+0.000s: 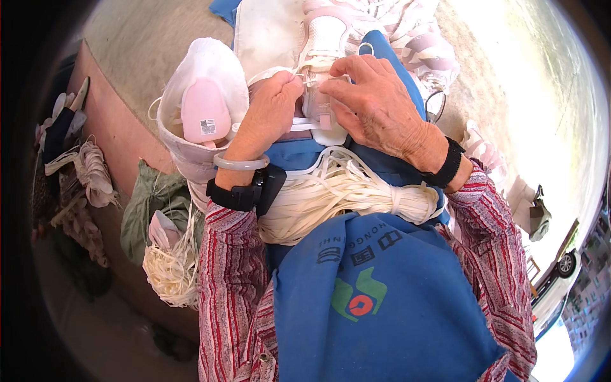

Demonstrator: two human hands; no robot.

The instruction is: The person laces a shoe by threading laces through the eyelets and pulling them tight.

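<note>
A pale pink and white sneaker (325, 38) lies in front of me, its toe toward me. My left hand (275, 109) pinches a white shoelace (287, 70) between thumb and fingertips at the sneaker's left side. Over its right side, my right hand (375, 102) has its fingers bent in at the lacing, where a lace seems caught; the fingertips are partly hidden. A lace loop stands just above that hand. On my lap, below both hands, rests a thick bundle of cream-white laces (344, 191), tied near its right end.
Left of my left hand stands a white upper-like container (202, 67) with a pink insole (205, 109) inside. More pink sneakers (425, 48) are piled at the far right. A green sack (149, 204) and another lace bundle (172, 274) hang at left. A blue apron (375, 286) covers my lap.
</note>
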